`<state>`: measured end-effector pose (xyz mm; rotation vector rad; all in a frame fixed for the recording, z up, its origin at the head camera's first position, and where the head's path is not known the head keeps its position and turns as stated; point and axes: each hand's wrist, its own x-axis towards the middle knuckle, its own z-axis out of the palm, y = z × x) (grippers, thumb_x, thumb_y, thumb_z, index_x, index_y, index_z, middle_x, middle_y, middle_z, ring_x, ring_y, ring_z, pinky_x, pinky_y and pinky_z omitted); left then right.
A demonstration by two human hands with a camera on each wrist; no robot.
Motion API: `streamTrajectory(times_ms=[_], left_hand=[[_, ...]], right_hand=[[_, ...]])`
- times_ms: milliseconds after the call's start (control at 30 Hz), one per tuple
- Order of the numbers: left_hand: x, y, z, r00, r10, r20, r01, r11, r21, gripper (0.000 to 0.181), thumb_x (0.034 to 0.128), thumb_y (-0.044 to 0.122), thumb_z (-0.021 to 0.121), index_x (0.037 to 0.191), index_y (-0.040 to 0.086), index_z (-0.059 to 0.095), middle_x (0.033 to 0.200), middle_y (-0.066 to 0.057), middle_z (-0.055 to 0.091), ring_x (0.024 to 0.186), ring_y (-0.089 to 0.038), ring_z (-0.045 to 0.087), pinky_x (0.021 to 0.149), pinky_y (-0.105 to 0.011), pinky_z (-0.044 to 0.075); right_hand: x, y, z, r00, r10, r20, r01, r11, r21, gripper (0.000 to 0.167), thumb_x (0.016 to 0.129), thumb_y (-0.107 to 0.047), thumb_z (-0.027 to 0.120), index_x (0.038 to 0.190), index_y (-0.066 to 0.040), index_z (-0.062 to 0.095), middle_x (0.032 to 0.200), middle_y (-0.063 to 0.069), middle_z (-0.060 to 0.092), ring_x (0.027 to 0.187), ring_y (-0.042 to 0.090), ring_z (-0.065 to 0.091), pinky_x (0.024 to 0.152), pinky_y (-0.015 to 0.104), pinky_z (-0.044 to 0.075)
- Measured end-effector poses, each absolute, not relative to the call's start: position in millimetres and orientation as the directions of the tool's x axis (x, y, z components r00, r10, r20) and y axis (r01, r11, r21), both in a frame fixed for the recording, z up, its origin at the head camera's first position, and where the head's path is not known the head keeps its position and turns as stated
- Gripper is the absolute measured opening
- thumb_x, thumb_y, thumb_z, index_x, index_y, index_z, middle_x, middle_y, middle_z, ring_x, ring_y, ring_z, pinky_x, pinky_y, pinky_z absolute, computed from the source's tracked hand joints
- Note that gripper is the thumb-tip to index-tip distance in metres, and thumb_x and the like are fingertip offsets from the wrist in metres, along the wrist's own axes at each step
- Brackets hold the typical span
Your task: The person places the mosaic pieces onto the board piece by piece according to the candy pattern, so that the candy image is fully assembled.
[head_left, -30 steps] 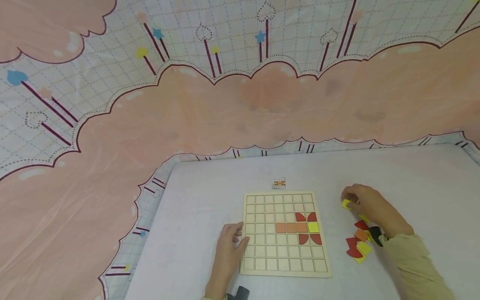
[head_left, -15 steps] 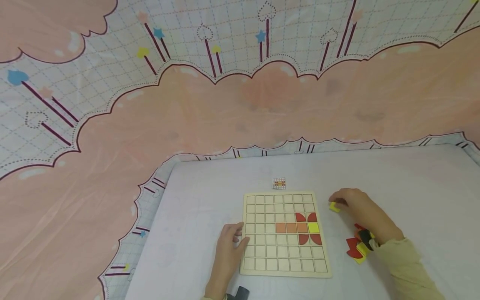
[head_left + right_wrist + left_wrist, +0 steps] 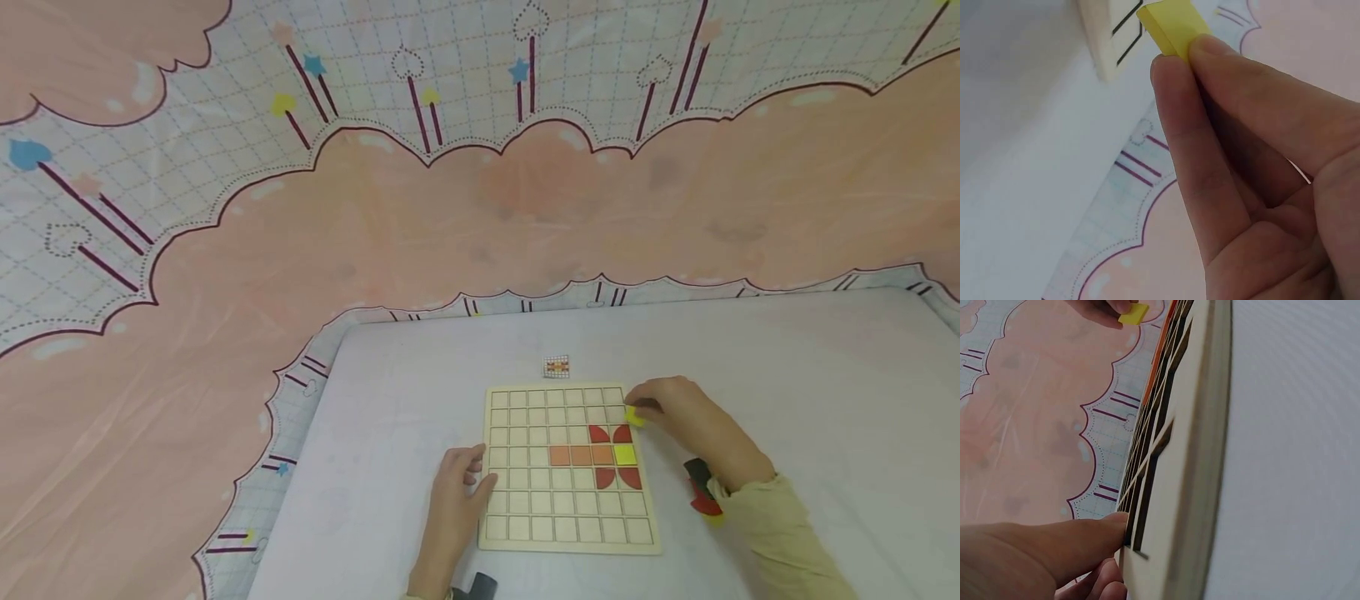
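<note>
My right hand (image 3: 682,417) pinches a yellow square tile (image 3: 1179,26) between thumb and fingertips. It hovers at the right edge of the wooden grid board (image 3: 525,504). My left hand (image 3: 453,492) rests at the board's left edge, its thumb (image 3: 1094,540) touching the rim. On the board, several orange squares (image 3: 581,455) form a row ending in a yellow square (image 3: 625,454) at the right. Red quarter-round tiles (image 3: 604,478) lie above and below that end. The left wrist view shows the held tile far off, past the board.
A small printed pattern card (image 3: 557,367) lies just behind the board. To the right, loose red tiles (image 3: 705,503) and a bit of yellow show beside the right sleeve (image 3: 780,525), which hides part of the pile. A patterned cloth backdrop (image 3: 525,217) rises behind the white table (image 3: 405,375).
My right hand has carried the yellow tile leftward from near the loose pile to the board's right edge. The left hand and the tiles on the board have stayed put.
</note>
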<state>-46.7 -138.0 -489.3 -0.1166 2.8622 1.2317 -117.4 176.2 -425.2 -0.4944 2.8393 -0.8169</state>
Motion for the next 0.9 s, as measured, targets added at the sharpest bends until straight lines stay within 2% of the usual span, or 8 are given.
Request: streamTrajectory(times_ms=[333, 633, 900], left_hand=[[-47, -138, -491, -0.997, -0.058, -0.047, -0.074, 0.694, 0.716, 0.043, 0.0872, 0.012, 0.074, 0.128, 0.008, 0.061, 0.109, 0.002, 0.057, 0.092, -0.009, 0.052, 0.081, -0.024, 0.050], [-47, -136, -489, -0.997, -0.063, -0.047, -0.078, 0.700, 0.710, 0.043, 0.0873, 0.012, 0.074, 0.129, 0.008, 0.061, 0.110, 0.002, 0.057, 0.092, -0.008, 0.052, 0.082, -0.025, 0.051], [-47, -135, -488, -0.997, -0.065, -0.046, -0.078, 0.700, 0.710, 0.044, 0.0871, 0.012, 0.074, 0.128, 0.007, 0.061, 0.110, 0.002, 0.057, 0.092, -0.008, 0.052, 0.082, -0.024, 0.051]], right_hand=[[-119, 156, -429, -0.933, -0.344, -0.106, -0.223, 0.783, -0.581, 0.016, 0.087, -0.005, 0.074, 0.104, -0.003, 0.074, 0.100, 0.006, 0.072, 0.088, 0.020, 0.062, 0.086, 0.042, 0.057], [-123, 141, -432, -0.919, -0.382, -0.099, -0.244, 0.747, -0.619, 0.020, 0.087, -0.005, 0.074, 0.108, -0.002, 0.074, 0.103, 0.007, 0.073, 0.090, 0.019, 0.062, 0.090, 0.043, 0.056], [-131, 130, -438, -0.906, -0.413, -0.090, -0.270, 0.729, -0.629, 0.017, 0.089, -0.004, 0.072, 0.105, -0.004, 0.075, 0.105, 0.007, 0.074, 0.094, 0.020, 0.066, 0.090, 0.042, 0.056]])
